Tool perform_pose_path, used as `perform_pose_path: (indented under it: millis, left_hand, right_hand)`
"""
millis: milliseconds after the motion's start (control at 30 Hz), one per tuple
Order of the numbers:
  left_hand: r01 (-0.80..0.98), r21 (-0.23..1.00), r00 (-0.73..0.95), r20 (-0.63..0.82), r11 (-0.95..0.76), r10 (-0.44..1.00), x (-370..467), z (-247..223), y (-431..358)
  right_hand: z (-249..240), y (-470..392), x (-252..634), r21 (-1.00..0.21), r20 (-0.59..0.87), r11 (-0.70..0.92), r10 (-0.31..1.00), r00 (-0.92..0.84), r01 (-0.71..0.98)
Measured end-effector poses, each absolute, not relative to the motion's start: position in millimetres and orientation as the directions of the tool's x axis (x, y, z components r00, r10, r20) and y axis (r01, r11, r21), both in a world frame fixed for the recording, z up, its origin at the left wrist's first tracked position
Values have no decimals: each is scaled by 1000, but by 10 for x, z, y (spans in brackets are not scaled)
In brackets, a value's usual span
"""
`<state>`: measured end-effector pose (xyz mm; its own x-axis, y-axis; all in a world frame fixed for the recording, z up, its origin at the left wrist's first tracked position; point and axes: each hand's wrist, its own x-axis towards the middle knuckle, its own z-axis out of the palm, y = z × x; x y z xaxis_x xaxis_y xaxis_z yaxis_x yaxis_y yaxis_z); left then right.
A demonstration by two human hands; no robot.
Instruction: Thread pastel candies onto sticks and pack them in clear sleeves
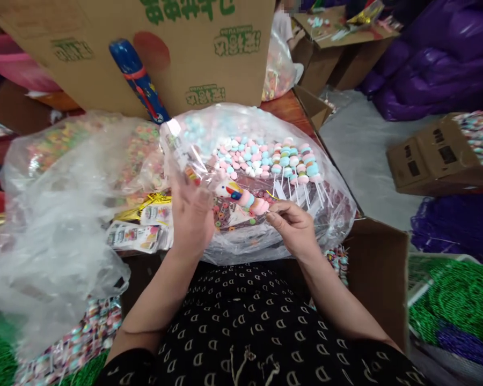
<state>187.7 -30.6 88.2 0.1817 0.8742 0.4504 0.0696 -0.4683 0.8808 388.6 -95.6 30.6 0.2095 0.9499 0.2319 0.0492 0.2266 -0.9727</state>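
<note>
Between thumb and fingers, my right hand (293,225) pinches the lower end of a marshmallow skewer (254,203). Pink and blue marshmallows are stacked along it. A white printed piece with a colourful picture (228,188) covers its upper end. Beside that end my left hand (192,212) is raised, its fingers smeared by motion, so I cannot see whether they hold anything. Behind the hands, loose pastel marshmallows (245,155) lie on clear plastic, with several finished skewers (293,161) to their right. Ring-shaped candies (224,214) show beneath the held skewer.
Printed packets (134,236) and gold twist ties (147,203) lie at the left, near a plastic bag of ring candies (139,147). A large cardboard box (197,59) stands behind, with a blue tube-shaped object (139,80) before it. An open carton (378,279) stands at my right.
</note>
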Motion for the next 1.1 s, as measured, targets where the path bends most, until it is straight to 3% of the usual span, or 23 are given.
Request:
perform_pose_path:
  millis: [133,300,467,567,667,800,933,1100]
  left_hand:
    - [-291,933,128,255,-210,958,1959,963,-374]
    - [-556,830,58,87,-40,995,2031,975,-323]
    - [-647,757,78,-53,91,996,2103,975,-312]
    - [-642,761,88,-47,93,995,2119,922,-309]
    - [-644,762,90,-14,68,996,2127,852,-298]
    - [-627,777,87,-6,60,996,2157,783,-283]
    - [-594,802,110,-7,72,994,2184,733,-292]
    - [-567,815,210,5,118,978,2051,755,-253]
  right_hand:
    - [310,-961,3787,-936,345,316,910,230,152]
    - [236,-983,3756,-910,377,323,906,193,261]
    - [186,-947,3771,-837,469,395,874,125,379]
    - [194,-928,3736,-843,427,364,901,80,397]
    - [198,-933,3661,-919,289,261,956,54,294]
    - [151,-926,3553,-997,73,74,996,46,-17]
    - [98,-880,3459,-968,-33,-12,996,81,-250]
    - [68,-878,3423,-886,-158,-176,984,-78,-428]
